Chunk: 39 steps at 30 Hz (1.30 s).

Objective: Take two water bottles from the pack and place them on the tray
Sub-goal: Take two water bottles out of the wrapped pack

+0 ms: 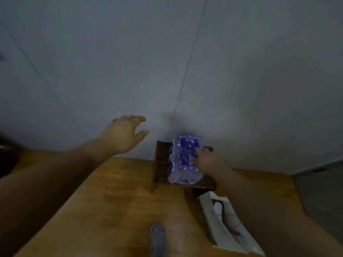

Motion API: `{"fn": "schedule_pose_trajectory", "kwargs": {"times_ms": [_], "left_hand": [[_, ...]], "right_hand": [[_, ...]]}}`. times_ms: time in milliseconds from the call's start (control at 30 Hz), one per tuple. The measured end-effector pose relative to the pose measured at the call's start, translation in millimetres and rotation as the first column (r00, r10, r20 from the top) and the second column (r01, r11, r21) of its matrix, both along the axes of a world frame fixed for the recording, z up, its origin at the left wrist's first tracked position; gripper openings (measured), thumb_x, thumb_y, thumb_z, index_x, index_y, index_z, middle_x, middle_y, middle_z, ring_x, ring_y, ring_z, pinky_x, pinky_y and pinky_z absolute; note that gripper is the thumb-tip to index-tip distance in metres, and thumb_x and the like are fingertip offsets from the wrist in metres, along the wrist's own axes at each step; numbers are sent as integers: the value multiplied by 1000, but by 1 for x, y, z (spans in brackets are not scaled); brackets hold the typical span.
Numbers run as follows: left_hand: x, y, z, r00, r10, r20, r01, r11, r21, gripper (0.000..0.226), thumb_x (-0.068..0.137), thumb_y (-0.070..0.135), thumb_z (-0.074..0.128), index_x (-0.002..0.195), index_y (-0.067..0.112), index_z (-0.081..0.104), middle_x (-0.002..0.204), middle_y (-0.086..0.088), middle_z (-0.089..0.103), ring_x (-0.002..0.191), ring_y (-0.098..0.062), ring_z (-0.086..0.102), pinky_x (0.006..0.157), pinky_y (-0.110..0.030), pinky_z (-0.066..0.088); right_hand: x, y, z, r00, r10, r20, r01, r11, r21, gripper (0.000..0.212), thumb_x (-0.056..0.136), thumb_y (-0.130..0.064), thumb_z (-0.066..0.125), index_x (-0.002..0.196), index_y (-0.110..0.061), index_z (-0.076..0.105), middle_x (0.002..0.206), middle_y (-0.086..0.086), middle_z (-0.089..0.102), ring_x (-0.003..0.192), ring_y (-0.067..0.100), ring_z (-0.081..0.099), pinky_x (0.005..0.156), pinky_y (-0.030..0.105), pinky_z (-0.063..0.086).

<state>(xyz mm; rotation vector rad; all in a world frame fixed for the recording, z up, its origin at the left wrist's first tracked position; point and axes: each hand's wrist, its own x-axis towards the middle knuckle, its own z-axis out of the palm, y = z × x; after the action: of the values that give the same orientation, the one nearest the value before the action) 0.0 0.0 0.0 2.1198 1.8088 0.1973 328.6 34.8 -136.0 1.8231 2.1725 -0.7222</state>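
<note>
A: Two hands are up over the table (115, 197), and the pack (182, 160) sits at the far edge, right against the wall (185, 62).

B: What's it sitting on?

A: A dark tray (161, 164), also pushed up to the wall. The pack fills the tray's right half; the left half is bare, so that's the open room there.

B: And the table itself?

A: Wide bare wood on the left and centre. Its right edge drops away to grey floor (321, 191). Near that edge, just this side of the tray, lies a white box (228, 225) with something pale and pink in it; too blurred to name. A small grey thing (157, 238) lies at the near middle, also blurred.

B: Hands, then.

A: Right hand (205, 159) is on the pack's right side, fingers bent against the wrap near the top. Whether it grips a bottle or only touches the plastic, I can't tell; the picture is soft.

B: Left?

A: Left hand (123, 135) hangs in the air left of the pack, clear of it, palm down, fingers spread loosely with the thumb apart. Nothing in it.
</note>
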Motion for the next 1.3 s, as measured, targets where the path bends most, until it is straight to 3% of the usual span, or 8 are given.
{"fn": "schedule_pose_trajectory", "kwargs": {"times_ms": [200,400,600,800,933,1100,1200,1300], "left_hand": [[18,25,-62,994,108,17,-106,990,-97,60,101,53,46,153,24,42,155,-1,49,141,-22,45,115,-39,34],[22,40,-107,979,194,68,-185,975,-125,60,100,54,46,151,23,43,152,-3,53,136,-24,50,109,-38,38],[35,34,-136,970,221,98,-203,966,-161,57,99,51,49,149,25,46,148,-2,56,135,-21,52,104,-33,39],[52,28,-134,963,216,164,-185,965,-184,55,101,45,52,150,21,46,151,-2,53,135,-21,51,102,-25,35],[69,27,-123,947,197,252,-148,968,-202,57,100,44,57,152,23,45,152,1,52,111,-22,63,94,-21,36],[98,31,-113,911,103,400,-23,980,-199,73,88,54,69,152,34,40,149,8,52,85,4,54,80,-4,37],[113,36,-101,812,89,577,40,977,-208,92,66,60,85,144,50,37,139,21,58,115,11,55,94,-14,50],[112,36,-92,783,108,613,-43,992,-120,76,58,67,85,121,66,42,122,31,62,105,10,65,80,-16,59]], "right_hand": [[6,45,-94,989,-43,143,68,981,-180,51,102,-32,46,149,-13,43,149,21,47,135,39,49,108,44,42],[9,79,-162,933,228,280,-171,962,-213,54,99,-20,59,149,-14,38,142,18,53,126,38,58,96,47,53],[13,98,-194,926,244,288,-207,966,-152,36,107,-21,38,141,-12,48,138,17,56,123,36,60,95,44,52],[34,94,-147,959,252,132,-263,962,69,35,106,-39,41,126,-14,55,119,13,63,104,32,62,72,34,45],[45,90,-64,969,246,18,-243,940,240,30,103,-42,50,106,-15,61,95,12,70,84,31,66,70,39,53],[35,77,69,951,235,-203,-101,853,513,30,95,-46,53,90,-19,65,72,-1,64,63,21,60,56,33,46],[15,70,122,864,215,-456,26,885,465,26,94,-47,50,83,-27,64,62,-9,60,59,11,59,51,22,41],[0,73,129,673,237,-701,103,908,406,34,99,-48,48,87,-24,69,69,-4,68,64,11,64,53,21,45]]}}
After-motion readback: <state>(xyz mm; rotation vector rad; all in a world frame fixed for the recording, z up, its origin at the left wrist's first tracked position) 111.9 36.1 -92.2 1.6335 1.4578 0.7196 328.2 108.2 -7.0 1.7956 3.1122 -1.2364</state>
